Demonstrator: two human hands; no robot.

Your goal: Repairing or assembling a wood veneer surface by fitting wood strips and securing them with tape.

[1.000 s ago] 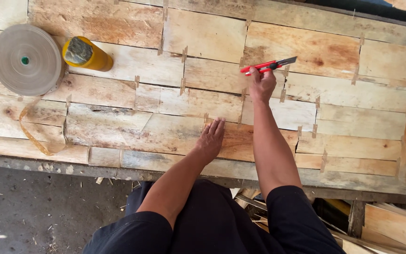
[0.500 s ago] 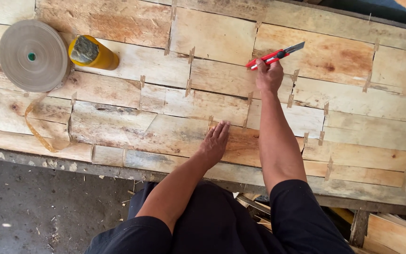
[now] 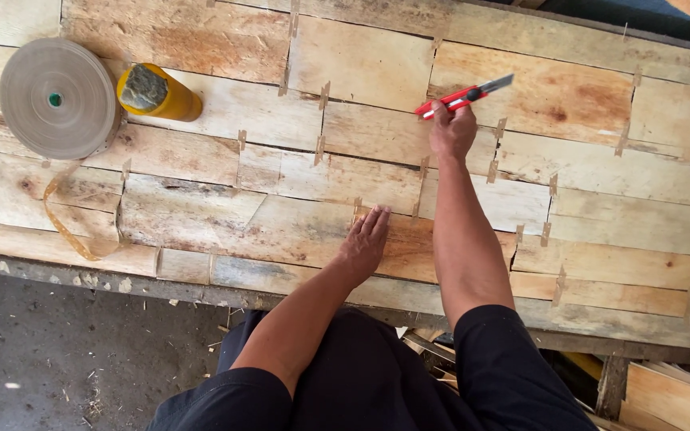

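The person leans over a desk (image 3: pixel 201 275) covered with pale veneer sheets (image 3: pixel 361 64) laid edge to edge and joined by short tabs of brown tape. The right hand (image 3: pixel 452 132) reaches toward the far edge of the desk, its fingers clamped around a red utility knife (image 3: pixel 463 96) whose blade sticks out to the right, lying over a seam between two sheets. The left hand (image 3: pixel 365 243) lies flat nearer the near edge, fingers together and stretched out, pressing down on a darker sheet just beside a taped joint. At the far left corner sit a large roll of brown paper tape (image 3: pixel 57 98) and, touching its right side, a yellow cylinder (image 3: pixel 157 93) lying on its side; a loose strip of tape (image 3: pixel 69 227) curls down toward the near edge. The step in hand looks like trimming or cutting at a seam while the other palm keeps the sheets from shifting. The next move seems to call for a steady, shallow draw of the blade along the joint with firm downward pressure from the flat hand.
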